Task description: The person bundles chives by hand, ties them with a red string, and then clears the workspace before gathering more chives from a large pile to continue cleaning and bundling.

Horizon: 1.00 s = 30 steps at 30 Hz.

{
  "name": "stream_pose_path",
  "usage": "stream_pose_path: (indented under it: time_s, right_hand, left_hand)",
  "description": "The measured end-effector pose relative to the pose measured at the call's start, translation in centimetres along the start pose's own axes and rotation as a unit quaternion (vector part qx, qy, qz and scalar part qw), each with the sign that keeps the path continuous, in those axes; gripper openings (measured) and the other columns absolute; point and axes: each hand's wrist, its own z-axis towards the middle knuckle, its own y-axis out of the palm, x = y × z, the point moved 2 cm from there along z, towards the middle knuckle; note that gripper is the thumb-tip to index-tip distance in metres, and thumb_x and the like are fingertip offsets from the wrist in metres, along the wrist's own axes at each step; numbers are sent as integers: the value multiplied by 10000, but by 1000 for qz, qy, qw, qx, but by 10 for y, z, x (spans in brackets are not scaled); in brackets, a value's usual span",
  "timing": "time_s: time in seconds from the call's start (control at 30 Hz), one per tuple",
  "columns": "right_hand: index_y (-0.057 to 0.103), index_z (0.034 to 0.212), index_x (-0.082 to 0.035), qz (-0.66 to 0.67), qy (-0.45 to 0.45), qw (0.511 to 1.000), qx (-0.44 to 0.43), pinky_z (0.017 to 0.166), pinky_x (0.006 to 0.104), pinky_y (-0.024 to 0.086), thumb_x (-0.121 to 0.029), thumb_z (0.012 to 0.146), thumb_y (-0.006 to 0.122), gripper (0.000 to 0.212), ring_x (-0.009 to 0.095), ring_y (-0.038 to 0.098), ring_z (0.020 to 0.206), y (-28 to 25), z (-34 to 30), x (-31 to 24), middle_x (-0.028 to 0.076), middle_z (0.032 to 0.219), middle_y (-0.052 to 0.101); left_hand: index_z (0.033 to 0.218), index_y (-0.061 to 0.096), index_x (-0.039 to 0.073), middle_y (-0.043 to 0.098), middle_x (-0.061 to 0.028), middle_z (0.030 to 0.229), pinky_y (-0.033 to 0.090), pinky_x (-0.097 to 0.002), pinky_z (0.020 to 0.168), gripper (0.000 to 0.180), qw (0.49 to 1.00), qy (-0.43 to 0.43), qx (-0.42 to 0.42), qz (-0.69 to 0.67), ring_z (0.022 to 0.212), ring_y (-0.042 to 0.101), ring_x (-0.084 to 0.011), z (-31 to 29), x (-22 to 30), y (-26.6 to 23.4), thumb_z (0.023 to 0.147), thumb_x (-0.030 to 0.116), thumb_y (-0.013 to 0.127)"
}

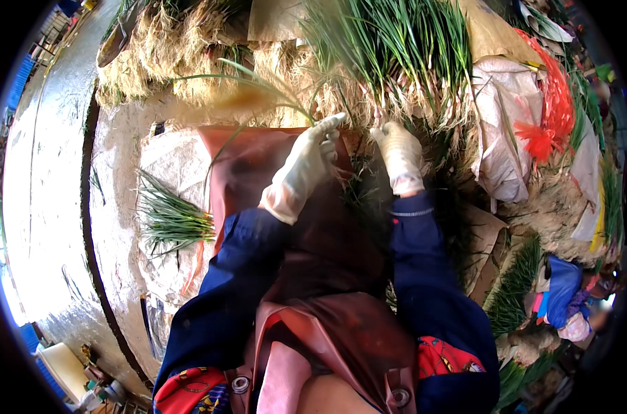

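Observation:
Both my hands wear pale, whitish gloves. My left hand point(305, 165) is partly curled, its index finger pointing up and right. A long, bent green stalk of a spring onion point(286, 102) runs up and left from its fingertips. To its right, my right hand point(400, 153) is closed in a pinch at the root ends of a thick pile of spring onions point(410, 48). The pinched end is small and partly covered by the fingers. Pale stringy roots point(431, 114) hang along the pile's near edge.
A reddish-brown apron point(251, 162) covers my lap. At left lies a small green bunch point(172, 215) on whitish sheeting. Dry root bundles point(168, 48) lie at far left. Right of the pile are a white sack point(503, 117) and red plastic strands point(552, 103). Another person point(565, 293) is at far right.

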Motion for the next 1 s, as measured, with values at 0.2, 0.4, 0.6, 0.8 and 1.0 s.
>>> stream_pose_path:
  time_s: [0.2,0.4,0.6,0.8,1.0]
  right_hand:
    - [626,768,-131,96,-152,980,86,557,355,482,-263,759,657,135,259,611,588,-21,-33,-45,67,638,620]
    - [636,815,-99,438,-3,896,-69,482,287,460,-370,852,599,276,135,585,532,-11,8,-32,25,632,610]
    - [619,936,11,669,0,683,-292,544,247,483,-225,876,570,249,131,572,570,16,16,-38,45,736,618]
    - [602,859,-65,153,-59,986,-24,670,345,492,-225,823,588,164,277,623,688,6,-7,-14,110,782,653]
    - [644,1024,-165,-87,-73,919,-378,891,318,419,-494,720,683,450,236,589,993,25,-31,30,70,1019,647]
  left_hand:
    - [779,636,66,489,48,528,260,-214,373,185,990,1,114,81,384,303,-62,63,-17,2,830,242,658]
    - [905,638,20,597,-9,680,420,-206,469,166,999,-18,26,7,499,475,-81,34,-16,9,855,177,615]
    - [1007,614,-21,641,-52,827,500,-178,571,201,981,-117,-106,-112,672,596,-78,8,-8,-3,871,120,571]
    - [1100,563,-42,636,-75,866,516,-193,616,240,983,-132,-88,-94,711,602,-100,-9,-17,-8,897,76,514]
    - [1082,586,-16,641,-46,852,470,-209,602,264,987,-53,-131,-83,657,569,-97,-12,9,-19,862,130,575]
